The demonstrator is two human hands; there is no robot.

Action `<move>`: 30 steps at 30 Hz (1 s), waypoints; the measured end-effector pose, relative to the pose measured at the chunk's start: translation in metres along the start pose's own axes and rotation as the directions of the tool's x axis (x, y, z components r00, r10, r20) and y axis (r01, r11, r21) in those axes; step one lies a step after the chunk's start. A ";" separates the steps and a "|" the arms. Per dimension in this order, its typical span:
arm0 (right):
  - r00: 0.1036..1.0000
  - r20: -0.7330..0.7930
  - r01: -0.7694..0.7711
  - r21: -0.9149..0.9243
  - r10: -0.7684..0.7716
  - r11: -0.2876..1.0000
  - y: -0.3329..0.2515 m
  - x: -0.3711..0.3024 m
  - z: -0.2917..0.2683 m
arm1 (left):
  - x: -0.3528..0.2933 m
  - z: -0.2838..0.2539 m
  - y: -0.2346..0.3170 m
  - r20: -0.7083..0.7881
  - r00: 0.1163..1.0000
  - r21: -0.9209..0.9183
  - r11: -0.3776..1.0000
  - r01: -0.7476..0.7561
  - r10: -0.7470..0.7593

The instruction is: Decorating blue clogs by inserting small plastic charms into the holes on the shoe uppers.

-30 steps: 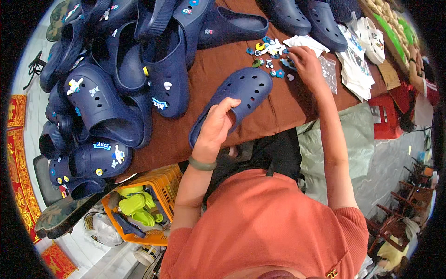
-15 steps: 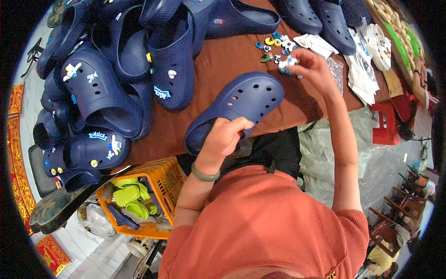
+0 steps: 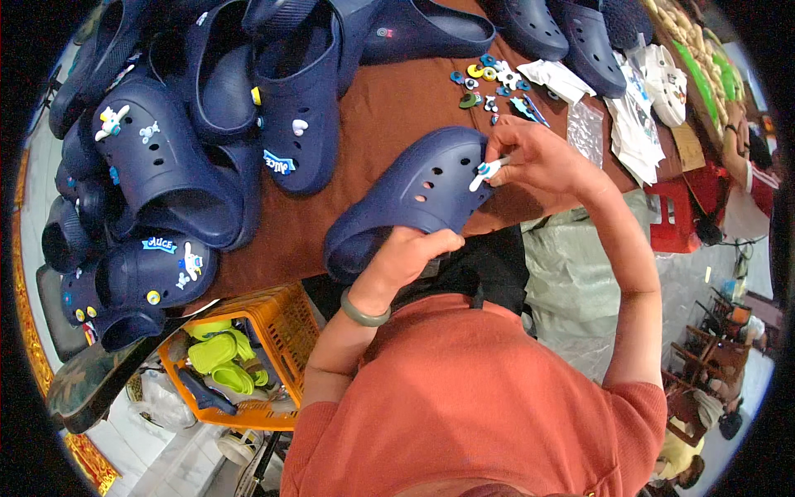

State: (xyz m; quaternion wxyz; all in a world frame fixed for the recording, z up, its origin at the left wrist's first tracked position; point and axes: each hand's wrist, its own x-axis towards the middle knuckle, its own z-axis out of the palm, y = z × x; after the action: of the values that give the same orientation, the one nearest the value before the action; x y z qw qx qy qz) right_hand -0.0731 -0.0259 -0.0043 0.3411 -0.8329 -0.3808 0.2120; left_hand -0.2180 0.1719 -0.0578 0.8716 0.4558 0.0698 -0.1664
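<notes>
My left hand (image 3: 411, 261) grips a navy blue clog (image 3: 414, 178) by its side, thumb on the outside and fingers hidden inside the opening. The clog's toe points away and to the right, its holes bare of charms. Between thumb and fingertips my right hand (image 3: 538, 157) pinches a small white and blue shoe charm (image 3: 487, 171), held right over the holes near the clog's toe. Whether the charm touches the clog I cannot tell. Beyond the toe lies a loose pile of colourful charms (image 3: 495, 79) on the brown cloth (image 3: 306, 228).
Navy clogs, some with charms, such as this one (image 3: 166, 157), heap up at the left and far side. Plastic packets (image 3: 633, 124) and a white clog (image 3: 665, 83) lie at the right. Below the table edge stands an orange crate (image 3: 277, 348) holding lime-green clogs (image 3: 222, 354).
My right hand has come from the charm pile toward me, bringing the white and blue charm over the clog's toe. My left hand keeps its hold on the clog.
</notes>
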 end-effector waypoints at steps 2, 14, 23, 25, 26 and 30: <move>0.980 0.111 -0.162 -0.060 0.168 0.985 -0.011 0.002 -0.007 | 0.000 -0.004 -0.007 0.063 0.998 0.111 0.993 -0.025 0.018; 0.984 -0.043 0.167 -0.075 -0.171 0.983 -0.006 -0.002 0.003 | 0.004 0.002 0.007 -0.025 0.999 -0.096 0.995 -0.033 0.031; 0.876 -0.126 0.307 -0.598 -0.465 0.740 0.007 -0.020 0.020 | 0.004 -0.011 0.016 -0.065 0.997 0.027 0.998 0.050 -0.049; 0.867 -0.164 0.311 -0.558 -0.470 0.769 0.014 -0.020 0.025 | 0.008 -0.012 0.013 -0.067 0.997 -0.069 0.997 0.030 -0.034; 0.860 -0.207 0.309 -0.516 -0.466 0.799 0.017 -0.019 0.027 | 0.009 -0.010 0.013 -0.071 0.997 -0.072 0.997 0.024 -0.029; 0.837 -0.245 0.317 -0.512 -0.490 0.798 0.018 -0.014 0.039 | 0.013 -0.020 0.017 -0.028 0.999 -0.015 0.999 0.039 -0.040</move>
State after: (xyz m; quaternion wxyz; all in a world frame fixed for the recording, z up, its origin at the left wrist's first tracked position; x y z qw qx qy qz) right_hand -0.0968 -0.0300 -0.0424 0.2405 -0.8104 -0.5207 -0.1198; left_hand -0.1994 0.1947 -0.0594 0.8702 0.4506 0.0925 -0.1765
